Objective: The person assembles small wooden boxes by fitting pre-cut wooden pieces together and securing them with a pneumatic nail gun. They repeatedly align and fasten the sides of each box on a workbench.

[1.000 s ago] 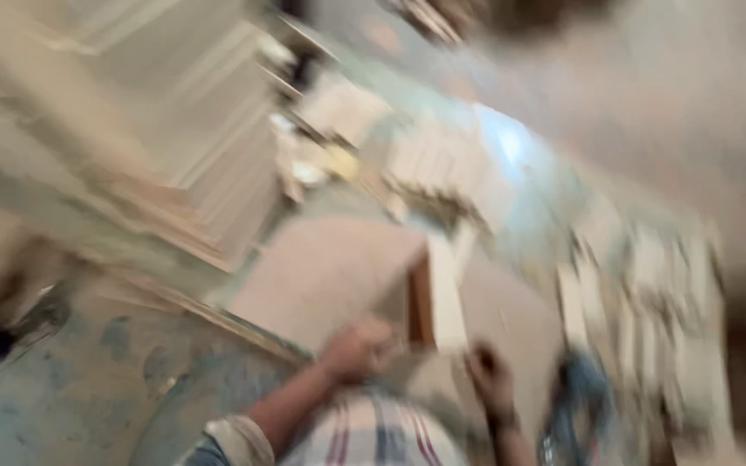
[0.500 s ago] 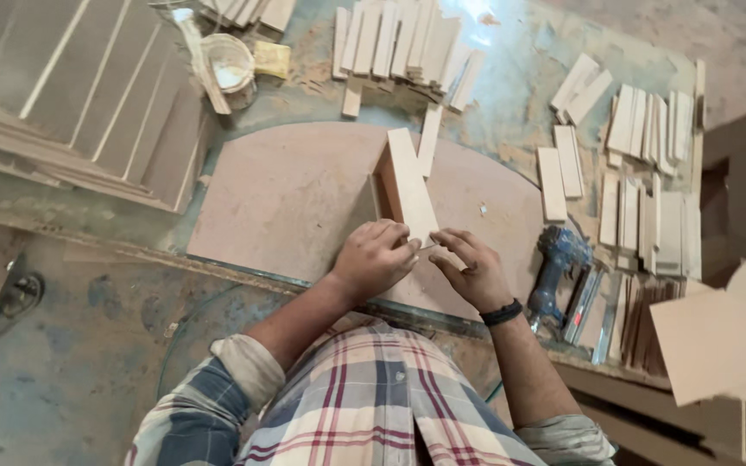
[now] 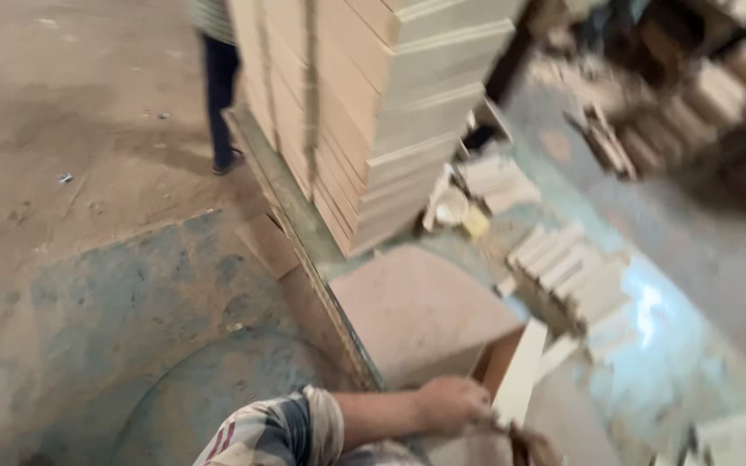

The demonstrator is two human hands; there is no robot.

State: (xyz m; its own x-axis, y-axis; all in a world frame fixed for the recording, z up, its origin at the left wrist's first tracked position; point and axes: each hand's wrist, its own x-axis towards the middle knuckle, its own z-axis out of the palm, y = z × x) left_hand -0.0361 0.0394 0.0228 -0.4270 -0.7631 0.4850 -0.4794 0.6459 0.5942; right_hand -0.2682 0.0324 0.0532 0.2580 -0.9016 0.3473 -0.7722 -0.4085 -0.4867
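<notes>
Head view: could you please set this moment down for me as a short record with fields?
Setting: workshop, blurred view
Left hand: closed on the near end of the upright wooden piece
Right hand: only partly in frame at the bottom edge, grip cannot be told
Under the piece: curved board on the worktable
Behind: tall stack of boards; row of small wooden blocks
Other person: legs standing on the floor, far left

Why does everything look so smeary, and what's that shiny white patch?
Head view: the camera blurs the stacked boards and small wood pieces; glare whitens the worktable; the left hand is fairly sharp; the right hand is cut off at the bottom edge.
</notes>
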